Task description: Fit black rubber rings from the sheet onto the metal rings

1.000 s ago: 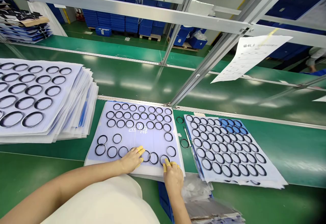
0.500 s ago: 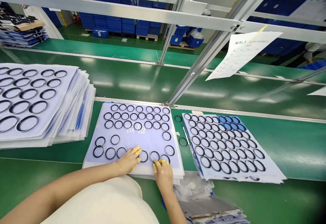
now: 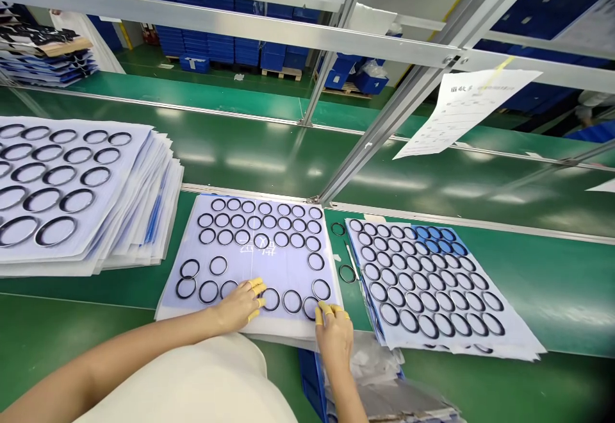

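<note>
A white sheet (image 3: 283,269) with rows of thin black rings lies in front of me on the green bench. My left hand (image 3: 240,306), with yellow finger covers, rests on its front part, fingers spread; it partly hides one black ring (image 3: 209,291)'s neighbour. My right hand (image 3: 335,332), also in yellow finger covers, has its bent fingers at the rim of the front-right black ring (image 3: 311,308), which lies flat on the sheet. Between the hands sit two more rings, one being a black ring (image 3: 292,301). The underside of both hands is hidden.
A thick stack of ring-covered sheets (image 3: 144,218) stands at left, another ring-covered stack (image 3: 516,333) at right. Two loose rings and a thin white stick (image 3: 352,260) lie between. A metal frame post (image 3: 379,122) rises behind; a paper (image 3: 461,112) hangs from it. Below is a blue bin (image 3: 313,378).
My right hand has moved right, from beside the neighbouring ring to the front-right ring. My left hand has stayed nearly in place. The view has shifted slightly.
</note>
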`<state>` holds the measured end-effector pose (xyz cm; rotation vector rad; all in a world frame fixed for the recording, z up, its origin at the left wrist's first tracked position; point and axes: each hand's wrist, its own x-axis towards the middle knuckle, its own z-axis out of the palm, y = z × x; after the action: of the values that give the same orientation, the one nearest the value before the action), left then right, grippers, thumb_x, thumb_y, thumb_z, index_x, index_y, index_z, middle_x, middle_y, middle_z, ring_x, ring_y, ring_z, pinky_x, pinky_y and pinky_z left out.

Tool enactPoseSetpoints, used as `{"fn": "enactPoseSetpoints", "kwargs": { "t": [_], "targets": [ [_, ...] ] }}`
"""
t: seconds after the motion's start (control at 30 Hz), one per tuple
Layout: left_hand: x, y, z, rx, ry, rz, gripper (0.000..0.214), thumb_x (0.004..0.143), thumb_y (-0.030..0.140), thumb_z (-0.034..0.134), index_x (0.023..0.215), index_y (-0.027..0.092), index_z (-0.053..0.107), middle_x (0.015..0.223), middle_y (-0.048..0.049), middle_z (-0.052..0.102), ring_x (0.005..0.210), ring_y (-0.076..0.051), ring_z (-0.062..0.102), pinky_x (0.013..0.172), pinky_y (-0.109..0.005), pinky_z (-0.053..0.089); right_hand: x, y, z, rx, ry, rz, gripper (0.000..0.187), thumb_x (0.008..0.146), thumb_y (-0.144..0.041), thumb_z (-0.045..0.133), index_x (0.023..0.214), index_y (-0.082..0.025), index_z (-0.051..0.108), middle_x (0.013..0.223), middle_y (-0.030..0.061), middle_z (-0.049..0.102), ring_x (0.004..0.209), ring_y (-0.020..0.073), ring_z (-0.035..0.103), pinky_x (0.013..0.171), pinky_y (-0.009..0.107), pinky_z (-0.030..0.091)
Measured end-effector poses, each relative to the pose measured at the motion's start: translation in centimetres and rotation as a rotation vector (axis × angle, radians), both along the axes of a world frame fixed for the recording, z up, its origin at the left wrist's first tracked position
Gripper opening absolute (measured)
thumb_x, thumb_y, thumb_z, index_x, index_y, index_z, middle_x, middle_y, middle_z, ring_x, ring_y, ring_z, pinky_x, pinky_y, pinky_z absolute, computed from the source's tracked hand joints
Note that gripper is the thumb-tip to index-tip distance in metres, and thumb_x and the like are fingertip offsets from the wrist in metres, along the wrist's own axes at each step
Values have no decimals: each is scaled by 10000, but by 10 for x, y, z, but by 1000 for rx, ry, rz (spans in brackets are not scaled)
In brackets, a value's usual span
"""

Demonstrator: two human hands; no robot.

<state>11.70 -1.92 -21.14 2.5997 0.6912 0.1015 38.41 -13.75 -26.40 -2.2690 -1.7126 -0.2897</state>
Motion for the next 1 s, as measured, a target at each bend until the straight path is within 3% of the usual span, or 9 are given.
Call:
{"fn": "enactPoseSetpoints", "kwargs": {
  "t": [0.1, 0.27, 0.33, 0.47, 0.6, 0.73, 0.87, 1.0],
  "targets": [
    [-13, 4, 10, -8, -33, 63, 274, 871, 143, 554, 1124, 202, 643, 1354, -108, 541, 1310, -300, 430, 1023, -465, 439, 20, 20, 2, -48, 7, 4, 238, 885, -194, 506, 952, -141, 728, 917, 139, 660, 804, 251, 579, 718, 349, 415],
    [-53, 11, 17, -9, -116, 216, 295, 886, 140, 520, 1148, 217, 631, 1341, -96, 553, 1309, -274, 437, 1037, -476, 439, 45, 36, 5, -126, 38, 196, 354, 730, -7, 471, 860, -195, 740, 890, 77, 687, 756, 198, 616, 721, 302, 445],
    [-74, 16, 15, -6, -165, 326, 290, 880, 154, 532, 1137, 234, 641, 1327, -77, 570, 1300, -254, 451, 1049, -462, 436, 52, 35, 5, -122, 46, 260, 355, 715, -33, 478, 888, -204, 737, 933, 83, 693, 771, 210, 628, 730, 316, 459],
    [-119, 32, 9, 35, -143, 540, 277, 901, 200, 491, 1126, 215, 652, 1287, -95, 595, 1253, -254, 498, 1035, -473, 448, 60, 31, 2, -70, 65, 344, 266, 830, -219, 451, 803, -192, 714, 910, 111, 704, 776, 246, 647, 698, 353, 492],
    [-152, 52, 6, 67, -115, 695, 291, 905, 229, 458, 1103, 188, 666, 1264, -121, 601, 1217, -280, 516, 1012, -496, 456, 62, 34, 1, 20, 62, 264, 395, 930, -333, 319, 905, -136, 660, 910, 152, 705, 759, 259, 665, 663, 367, 513],
    [-161, 78, 2, 82, -110, 750, 282, 882, 230, 476, 1080, 187, 672, 1255, -118, 601, 1206, -291, 507, 1033, -507, 424, 56, 56, 1, 24, 26, 122, 381, 943, -305, 317, 993, -92, 629, 849, 167, 686, 732, 267, 652, 681, 382, 507],
    [-152, 102, -5, 80, -75, 754, 267, 866, 191, 491, 1063, 176, 671, 1217, -124, 608, 1162, -289, 517, 1016, -484, 427, 48, 86, 2, -65, 38, 119, 293, 885, -210, 403, 999, -112, 655, 941, 169, 670, 805, 261, 643, 745, 371, 494],
    [-143, 116, -12, 68, -30, 738, 196, 831, 173, 562, 984, 179, 684, 1109, -121, 625, 1078, -285, 535, 969, -458, 441, 40, 98, 5, -140, 110, 108, 226, 835, -206, 480, 896, -154, 692, 902, 135, 660, 744, 242, 630, 691, 348, 480]
  ]
}}
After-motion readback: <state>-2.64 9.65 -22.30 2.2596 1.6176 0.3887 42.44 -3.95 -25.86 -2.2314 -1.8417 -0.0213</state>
